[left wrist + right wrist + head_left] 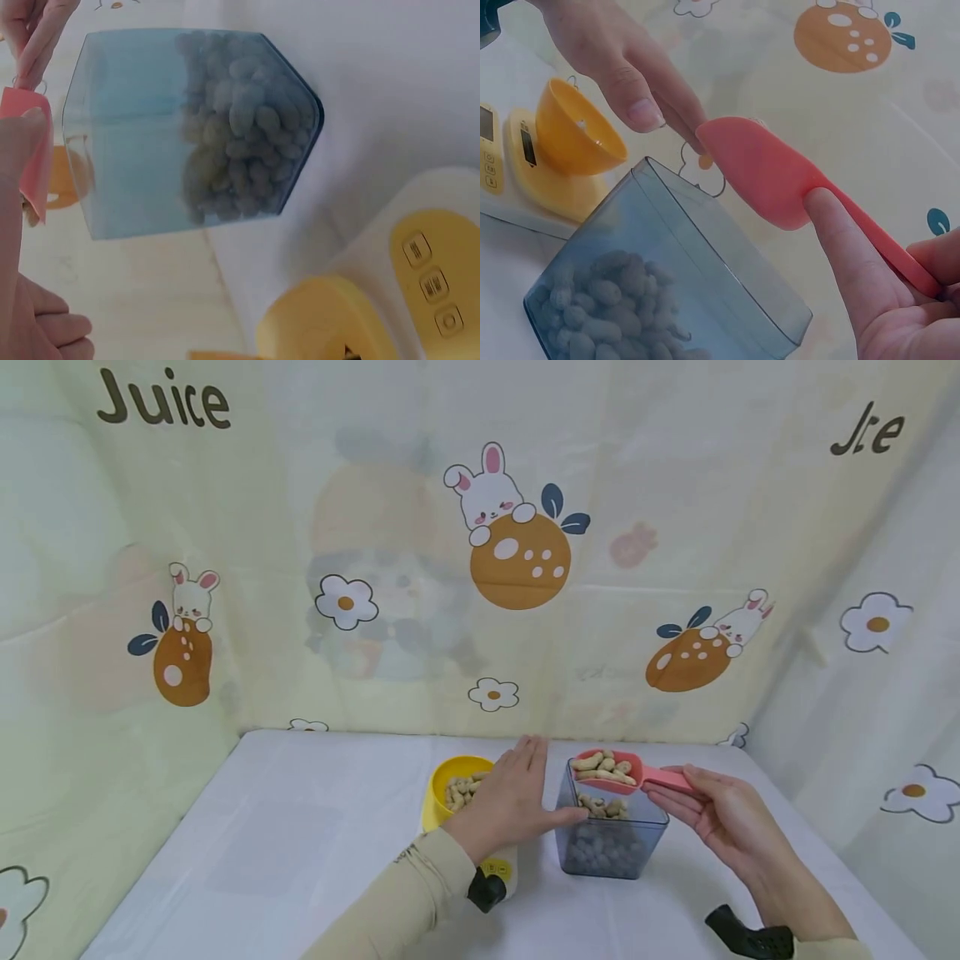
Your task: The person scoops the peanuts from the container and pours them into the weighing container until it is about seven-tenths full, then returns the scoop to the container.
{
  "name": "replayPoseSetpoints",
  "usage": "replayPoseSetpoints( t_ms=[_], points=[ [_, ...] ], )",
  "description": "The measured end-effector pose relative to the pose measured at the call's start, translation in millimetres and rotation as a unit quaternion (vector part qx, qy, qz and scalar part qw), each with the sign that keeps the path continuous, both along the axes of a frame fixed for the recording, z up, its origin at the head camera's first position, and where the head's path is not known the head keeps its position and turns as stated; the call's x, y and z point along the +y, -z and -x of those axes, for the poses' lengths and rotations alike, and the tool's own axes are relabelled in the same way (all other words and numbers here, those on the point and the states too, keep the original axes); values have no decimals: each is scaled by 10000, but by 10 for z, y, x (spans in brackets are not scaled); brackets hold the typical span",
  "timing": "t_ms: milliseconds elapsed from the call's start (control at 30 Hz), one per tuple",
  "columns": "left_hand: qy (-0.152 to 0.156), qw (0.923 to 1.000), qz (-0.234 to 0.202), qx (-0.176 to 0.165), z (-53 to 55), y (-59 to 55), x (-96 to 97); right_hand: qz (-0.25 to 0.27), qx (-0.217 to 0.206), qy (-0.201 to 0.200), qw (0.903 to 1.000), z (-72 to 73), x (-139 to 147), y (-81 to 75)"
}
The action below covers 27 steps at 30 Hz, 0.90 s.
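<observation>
My right hand grips the handle of a pink scoop, which is heaped with unshelled peanuts. The scoop is above a clear bluish plastic container, partly filled with more peanuts. Between that container and a yellow bowl, my left hand is held with fingers straight and thumb toward the container's rim. In the right wrist view, the left fingertips appear close to the scoop's tip; whether they touch it, I cannot tell. Peanuts also lie in the bowl, partly hidden behind the left hand.
Under the yellow bowl stands a kitchen scale with buttons and a display, largely covered by the left arm in the head view. A white tabletop spreads beneath everything. Behind it hangs a printed curtain with rabbits, oranges and flowers.
</observation>
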<state>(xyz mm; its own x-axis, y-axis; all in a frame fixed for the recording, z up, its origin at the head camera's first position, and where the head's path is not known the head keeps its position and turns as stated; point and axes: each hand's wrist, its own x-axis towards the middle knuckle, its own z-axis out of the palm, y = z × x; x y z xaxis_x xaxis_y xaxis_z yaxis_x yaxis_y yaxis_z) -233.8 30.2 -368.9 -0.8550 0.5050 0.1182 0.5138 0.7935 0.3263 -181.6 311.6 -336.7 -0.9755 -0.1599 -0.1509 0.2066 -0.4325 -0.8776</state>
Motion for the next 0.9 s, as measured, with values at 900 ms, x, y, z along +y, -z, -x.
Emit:
replayPoseSetpoints(
  t_ms=[900],
  points=[
    [-676, 9964, -471, -205, 108, 50, -718, -207, 112, -280, 9993, 163, -460, -34]
  ],
)
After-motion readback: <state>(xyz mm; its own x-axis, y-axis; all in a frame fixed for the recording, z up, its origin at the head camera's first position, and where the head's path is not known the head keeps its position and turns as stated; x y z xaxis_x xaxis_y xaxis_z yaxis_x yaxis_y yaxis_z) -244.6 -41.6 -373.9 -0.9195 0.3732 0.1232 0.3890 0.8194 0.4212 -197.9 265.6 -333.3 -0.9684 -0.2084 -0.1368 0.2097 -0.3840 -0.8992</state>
